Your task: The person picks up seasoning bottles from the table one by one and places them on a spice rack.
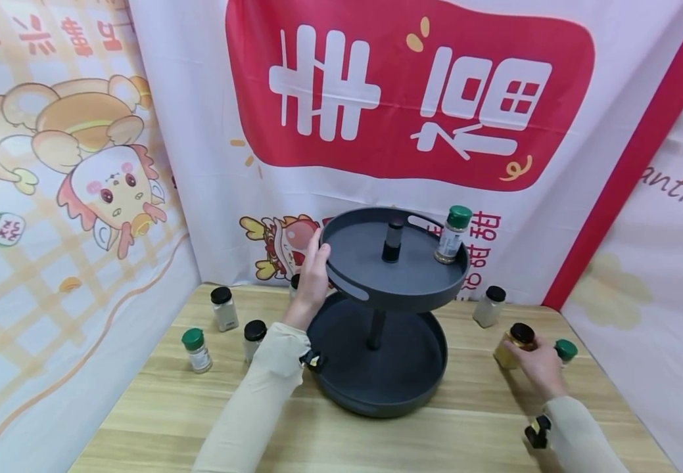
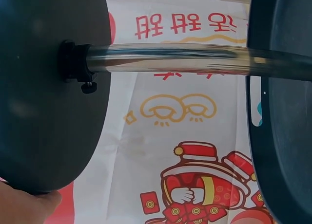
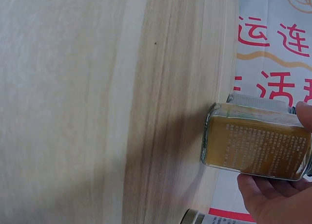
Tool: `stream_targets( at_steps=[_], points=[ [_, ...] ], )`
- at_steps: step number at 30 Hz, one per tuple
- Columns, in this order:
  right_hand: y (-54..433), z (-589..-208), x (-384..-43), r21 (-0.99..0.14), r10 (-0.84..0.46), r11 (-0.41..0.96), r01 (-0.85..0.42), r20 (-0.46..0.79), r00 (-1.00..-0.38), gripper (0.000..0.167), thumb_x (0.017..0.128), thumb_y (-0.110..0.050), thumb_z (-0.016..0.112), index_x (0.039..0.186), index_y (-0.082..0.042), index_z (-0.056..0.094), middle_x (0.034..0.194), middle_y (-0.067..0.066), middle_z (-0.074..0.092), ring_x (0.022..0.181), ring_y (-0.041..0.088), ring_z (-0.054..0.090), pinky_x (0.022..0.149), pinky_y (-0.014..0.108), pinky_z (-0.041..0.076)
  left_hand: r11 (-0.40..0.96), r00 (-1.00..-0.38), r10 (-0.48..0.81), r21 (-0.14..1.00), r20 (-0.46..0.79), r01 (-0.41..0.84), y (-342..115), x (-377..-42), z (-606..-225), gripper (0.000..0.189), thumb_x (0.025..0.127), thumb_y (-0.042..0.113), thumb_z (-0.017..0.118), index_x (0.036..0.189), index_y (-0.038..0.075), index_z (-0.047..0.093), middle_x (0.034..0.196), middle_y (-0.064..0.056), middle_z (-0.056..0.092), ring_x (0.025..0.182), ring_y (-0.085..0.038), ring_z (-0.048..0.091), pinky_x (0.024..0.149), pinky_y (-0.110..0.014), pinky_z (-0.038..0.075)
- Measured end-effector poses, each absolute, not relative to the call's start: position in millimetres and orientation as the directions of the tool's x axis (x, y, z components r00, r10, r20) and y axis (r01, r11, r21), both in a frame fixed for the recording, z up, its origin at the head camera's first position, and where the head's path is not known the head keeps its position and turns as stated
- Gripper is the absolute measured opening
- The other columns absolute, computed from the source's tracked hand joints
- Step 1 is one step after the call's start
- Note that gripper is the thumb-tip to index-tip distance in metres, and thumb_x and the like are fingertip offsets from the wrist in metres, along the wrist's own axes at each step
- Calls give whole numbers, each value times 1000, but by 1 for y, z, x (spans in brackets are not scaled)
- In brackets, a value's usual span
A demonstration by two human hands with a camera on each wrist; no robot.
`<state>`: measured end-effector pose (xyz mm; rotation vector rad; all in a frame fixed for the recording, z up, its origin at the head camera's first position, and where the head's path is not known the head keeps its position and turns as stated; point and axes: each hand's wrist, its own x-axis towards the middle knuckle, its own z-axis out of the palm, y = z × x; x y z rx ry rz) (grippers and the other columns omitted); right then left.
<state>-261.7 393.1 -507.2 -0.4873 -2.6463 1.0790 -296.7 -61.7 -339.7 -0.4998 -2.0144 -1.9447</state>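
A dark grey two-tier turntable has a round upper tray (image 1: 365,263) and a round lower tray (image 1: 347,374) joined by a metal post (image 2: 170,57). My left hand (image 1: 313,279) grips the left rim of the upper tray, its thumb at the edge. One spice bottle with a green cap (image 1: 450,236) stands on that tray at the right. Off to the right, my right hand (image 1: 539,364) pinches a square glass jar of yellow-brown powder (image 3: 258,143) with a black lid, fingers on one side and thumb on the other. Its shadow falls on the table.
Left on the wooden table (image 1: 158,407) stand a green-capped bottle (image 1: 197,351) and black-lidded jars (image 1: 225,309), one partly behind my left arm. At right are another black-lidded jar (image 1: 489,307) and a green-capped bottle (image 1: 566,350) partly behind my right hand. Printed cloths hang behind and beside.
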Motion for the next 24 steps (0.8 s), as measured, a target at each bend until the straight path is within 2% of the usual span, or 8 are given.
stream_targets(
  at_steps=[4, 9, 13, 18, 24],
  points=[
    [393, -506, -260, -717, 393, 662, 220, 81, -916, 69, 85, -53, 63, 116, 8, 50, 114, 33, 56, 101, 43, 54, 79, 52, 44, 17, -894, 45, 895, 445, 446, -61, -297, -341, 58, 101, 32, 29, 152, 11, 12, 157, -5, 11, 140, -17, 14, 113, -40, 14],
    [391, -505, -260, -725, 399, 651, 225, 75, -914, 68, 84, -51, 64, 116, 8, 51, 114, 32, 56, 101, 42, 55, 80, 51, 44, 17, -890, 41, 890, 455, 456, -61, -294, -340, 59, 100, 26, 31, 152, 10, 11, 156, -5, 12, 140, -18, 16, 112, -40, 16],
    [391, -505, -260, -730, 412, 642, 234, 72, -908, 67, 85, -49, 65, 116, 8, 51, 114, 32, 57, 100, 41, 55, 79, 50, 44, 35, -885, 43, 885, 463, 464, -60, -289, -339, 60, 99, 27, 33, 153, 12, 10, 156, -3, 12, 140, -16, 15, 112, -42, 15],
    [391, -504, -260, -734, 423, 639, 228, 88, -902, 66, 85, -48, 65, 116, 8, 53, 114, 32, 57, 101, 41, 55, 80, 50, 45, 28, -874, 43, 874, 483, 485, -60, -286, -338, 61, 98, 25, 35, 152, 11, 11, 156, -4, 13, 140, -20, 17, 112, -43, 17],
    [393, -505, -261, -756, 428, 607, 244, 53, -902, 74, 85, -52, 62, 123, 9, 49, 122, 34, 51, 109, 44, 51, 87, 54, 43, 34, -870, 30, 869, 492, 493, -58, -283, -339, 62, 98, 23, 36, 152, 9, 10, 156, -4, 12, 140, -16, 15, 112, -40, 16]
  ],
)
